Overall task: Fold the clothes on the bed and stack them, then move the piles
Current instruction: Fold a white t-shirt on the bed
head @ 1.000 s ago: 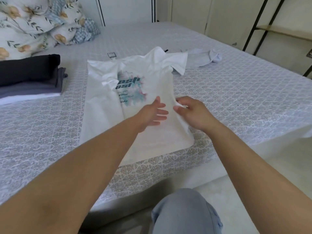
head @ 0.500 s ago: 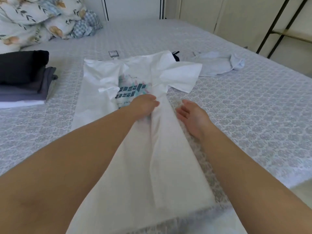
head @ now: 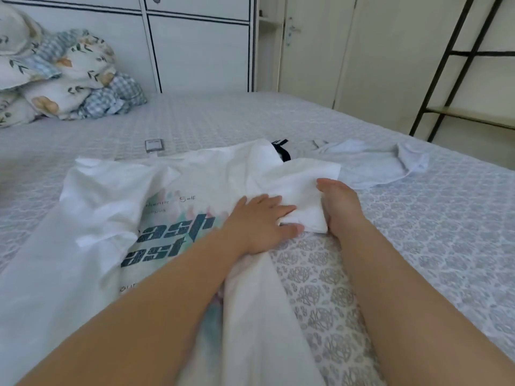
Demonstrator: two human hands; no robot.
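Both hands on the white printed T-shirt (head: pixel 172 207), spread on the bed (head: pixel 418 246): left hand (head: pixel 260 222) lies flat, fingers straight, pinning the folded-in side; right hand (head: pixel 338 203) curls round the sleeve (head: pixel 301 188) edge. Step looks like tucking the sleeve inward — keep the left pressing the crease, lay the sleeve flat, smooth toward the collar. Another pale garment (head: pixel 373 165) waits just beyond.
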